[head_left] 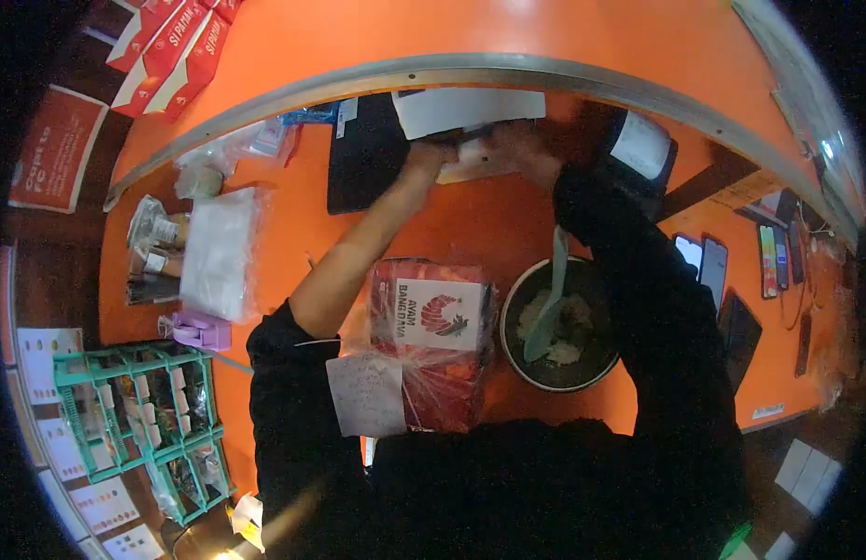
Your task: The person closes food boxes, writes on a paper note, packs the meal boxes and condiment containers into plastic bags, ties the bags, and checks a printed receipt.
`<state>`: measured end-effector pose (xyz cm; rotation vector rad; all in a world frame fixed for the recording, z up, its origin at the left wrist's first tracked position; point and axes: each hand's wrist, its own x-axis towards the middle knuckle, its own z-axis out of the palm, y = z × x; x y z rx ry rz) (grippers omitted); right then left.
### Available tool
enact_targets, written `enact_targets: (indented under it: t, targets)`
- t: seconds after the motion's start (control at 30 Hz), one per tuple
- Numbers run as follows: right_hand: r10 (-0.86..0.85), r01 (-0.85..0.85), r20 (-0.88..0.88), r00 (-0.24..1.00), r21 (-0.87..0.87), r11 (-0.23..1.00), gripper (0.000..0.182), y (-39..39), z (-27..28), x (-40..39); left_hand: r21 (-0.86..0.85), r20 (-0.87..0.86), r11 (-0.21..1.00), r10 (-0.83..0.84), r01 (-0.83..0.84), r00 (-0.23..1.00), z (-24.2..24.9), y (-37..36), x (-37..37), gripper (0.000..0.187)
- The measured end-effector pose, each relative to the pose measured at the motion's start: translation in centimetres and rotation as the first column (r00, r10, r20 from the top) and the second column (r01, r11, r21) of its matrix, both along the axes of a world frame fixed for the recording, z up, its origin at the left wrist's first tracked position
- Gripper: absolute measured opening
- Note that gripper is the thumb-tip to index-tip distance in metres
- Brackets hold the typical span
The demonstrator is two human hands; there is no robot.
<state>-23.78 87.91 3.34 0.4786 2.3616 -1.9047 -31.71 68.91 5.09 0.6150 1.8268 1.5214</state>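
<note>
Both arms reach to the far side of the orange counter, under a curved metal rail. My left hand [428,166] is at the lower left edge of some white paper [466,112] and a pale item [475,161]. Blurred and dark, my right hand [529,151] is at that item's right side. The fingers of both hands are too unclear to read. Nearer me lies a plastic-wrapped red package [442,373] with a white label. To its right stands a round pan [517,373] holding pale crumbly contents and a light green spoon [545,322].
Clear plastic bags [220,252], a purple tape dispenser [202,330] and a green wire rack [139,369] are at left. A black flat case [358,163] lies behind. Several phones [713,266] are at right. Red boxes [176,56] stand beyond the metal rail [414,70].
</note>
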Motion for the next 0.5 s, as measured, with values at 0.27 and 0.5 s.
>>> enact_targets:
  t: [0.27, 0.5]
  targets:
    - [-0.106, 0.176, -0.304, 0.947, 0.212, 0.961, 0.035, -6.8, 5.6, 3.7, 0.1, -0.361, 0.988, 0.15, -0.121, 0.92, -0.9, 0.9, 1.6, 0.012]
    - [0.03, 0.114, -0.321, 0.947, 0.42, 0.9, 0.045, -3.0, -0.7, 1.0, 0.257, 0.049, 0.939, 0.223, -0.228, 0.974, -1.2, 0.3, 1.5, 0.013]
